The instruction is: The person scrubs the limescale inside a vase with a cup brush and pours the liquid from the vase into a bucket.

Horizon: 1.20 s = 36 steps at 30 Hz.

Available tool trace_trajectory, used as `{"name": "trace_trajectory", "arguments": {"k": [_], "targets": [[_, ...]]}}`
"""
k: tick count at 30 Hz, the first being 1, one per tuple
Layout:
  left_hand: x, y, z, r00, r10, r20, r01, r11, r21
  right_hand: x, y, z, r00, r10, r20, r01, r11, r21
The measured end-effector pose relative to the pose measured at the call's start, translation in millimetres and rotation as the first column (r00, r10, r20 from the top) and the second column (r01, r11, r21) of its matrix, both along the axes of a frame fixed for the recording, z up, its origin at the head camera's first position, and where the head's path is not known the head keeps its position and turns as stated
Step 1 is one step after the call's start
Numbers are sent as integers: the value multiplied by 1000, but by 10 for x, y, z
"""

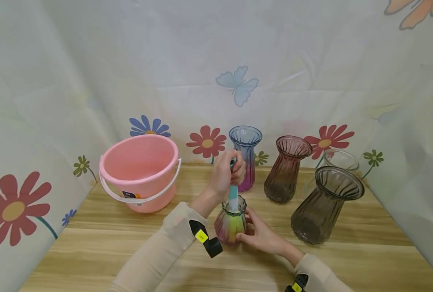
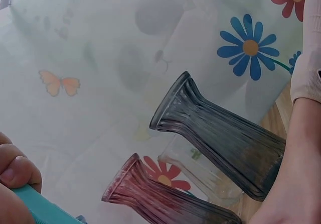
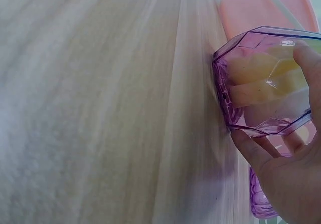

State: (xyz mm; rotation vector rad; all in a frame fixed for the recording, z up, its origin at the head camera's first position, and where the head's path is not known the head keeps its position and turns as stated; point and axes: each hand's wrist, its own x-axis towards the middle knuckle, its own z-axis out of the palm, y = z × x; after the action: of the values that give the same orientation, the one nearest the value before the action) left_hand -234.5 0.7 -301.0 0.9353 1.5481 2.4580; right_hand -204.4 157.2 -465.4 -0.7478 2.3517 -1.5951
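Fingers of the left hand (image 1: 224, 174) curl tightly around the flat teal handle (image 1: 233, 194) of a brush, which points down into a small faceted glass vase (image 1: 221, 230) tinted purple, with a scalloped rim; the brush's yellow and white head (image 1: 235, 225) shows through the glass, inside the body; the right hand (image 1: 263, 236) holds this vase from its right side, thumb on the near face and the other fingers bent around the far side; the vase is upright, in the near middle part of a pale wood-grain table (image 1: 92, 239), though I cannot tell whether its base touches the wood; just behind the hands stands a tall flared glass vase (image 1: 250, 168) fading from blue to magenta; right of it stand a ribbed reddish-brown glass vase (image 1: 284, 174) and, nearer, a ribbed dark grey glass vase (image 1: 318, 215), with a clear glass vase (image 2: 215, 184) partly hidden behind the grey one; on the left sits a round pink plastic bucket (image 1: 147, 184), its white handle (image 1: 154, 198) hanging down in front; a white backdrop (image 1: 183, 61) printed with flowers and butterflies encloses the table.
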Motion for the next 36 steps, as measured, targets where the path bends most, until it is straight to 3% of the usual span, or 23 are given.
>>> {"name": "trace_trajectory", "arguments": {"k": [6,11,17,22,28,36], "targets": [[-21,-46,103,1000,24,-5,-24,999,23,14,-24,21,1000,-23,7,23,999,29],[-48,-89,156,998,41,42,-42,999,28,37,-49,9,999,-41,-12,41,998,56],[-16,-90,107,997,21,70,-23,999,24,52,-52,8,998,-52,-33,54,996,71],[-4,-50,17,998,-5,55,5,1000,5,49,-58,17,996,-68,-51,72,994,84],[-37,-33,-41,999,46,9,-46,999,8,51,-65,37,989,-116,-92,125,987,101],[-70,-58,-67,998,68,9,-69,997,24,17,37,55,1000,5,15,-6,999,53]]}}
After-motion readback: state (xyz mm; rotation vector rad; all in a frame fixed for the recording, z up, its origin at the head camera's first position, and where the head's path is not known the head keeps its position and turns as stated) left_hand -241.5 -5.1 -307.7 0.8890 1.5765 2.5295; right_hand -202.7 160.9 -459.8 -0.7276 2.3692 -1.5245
